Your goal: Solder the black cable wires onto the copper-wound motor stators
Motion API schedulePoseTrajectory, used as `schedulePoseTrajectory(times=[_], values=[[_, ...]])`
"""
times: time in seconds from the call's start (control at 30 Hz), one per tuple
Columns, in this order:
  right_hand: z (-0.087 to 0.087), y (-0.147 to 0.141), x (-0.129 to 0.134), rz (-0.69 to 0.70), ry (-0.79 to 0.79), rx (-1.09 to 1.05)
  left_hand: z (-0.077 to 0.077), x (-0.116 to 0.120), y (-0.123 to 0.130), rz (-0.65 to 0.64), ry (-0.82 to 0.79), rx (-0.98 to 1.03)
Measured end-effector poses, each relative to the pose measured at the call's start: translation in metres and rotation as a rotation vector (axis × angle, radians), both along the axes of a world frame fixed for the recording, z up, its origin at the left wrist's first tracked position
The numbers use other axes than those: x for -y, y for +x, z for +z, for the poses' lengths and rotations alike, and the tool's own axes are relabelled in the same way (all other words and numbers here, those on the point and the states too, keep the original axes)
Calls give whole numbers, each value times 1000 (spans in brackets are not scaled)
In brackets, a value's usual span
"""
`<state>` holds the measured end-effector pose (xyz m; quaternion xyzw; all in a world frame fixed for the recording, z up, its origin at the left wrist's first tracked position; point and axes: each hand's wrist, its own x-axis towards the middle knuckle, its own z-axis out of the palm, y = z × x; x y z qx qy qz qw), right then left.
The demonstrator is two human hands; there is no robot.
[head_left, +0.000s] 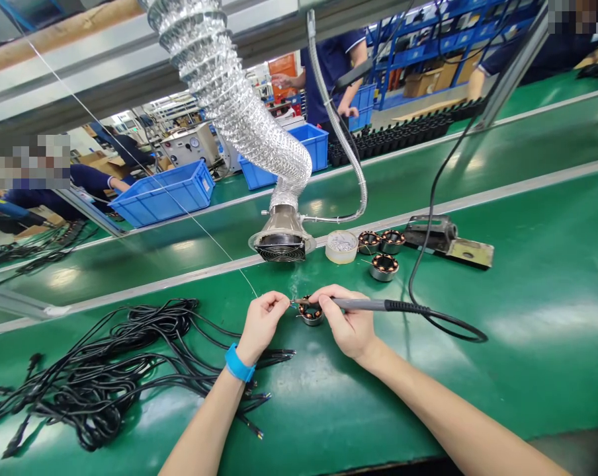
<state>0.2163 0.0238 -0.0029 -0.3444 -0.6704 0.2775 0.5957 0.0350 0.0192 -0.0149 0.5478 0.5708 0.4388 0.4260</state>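
Observation:
My right hand (346, 322) is closed round a grey soldering iron (363, 305), whose tip points left over a round copper-wound stator (311, 313) on the green bench. Thin smoke rises just above the tip. My left hand (265, 320), with a blue band at its wrist, pinches a thin strand of wire (229, 256) that runs up to the upper left. Its fingertips are close to the iron's tip, at the stator's left edge. The exact contact between wire, tip and stator is too small to make out.
Black cables (115, 370) lie at the left. A fume hood (282, 235) hangs ahead of the hands. Behind them sit a white tub (341, 246), other stators (384, 267) and an iron stand (448, 241). The iron's cord loops right. People stand beyond blue bins (165, 195).

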Motion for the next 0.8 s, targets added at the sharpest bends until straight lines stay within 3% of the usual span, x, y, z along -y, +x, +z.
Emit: schedulePoseTrajectory(times=[0.23, 0.8], values=[[-4, 1, -3, -37, -41, -108, -1, -1, -1, -3, -2, 4], [-3, -1, -1, -23, -32, -46, 0, 0, -1, -7, -6, 16]])
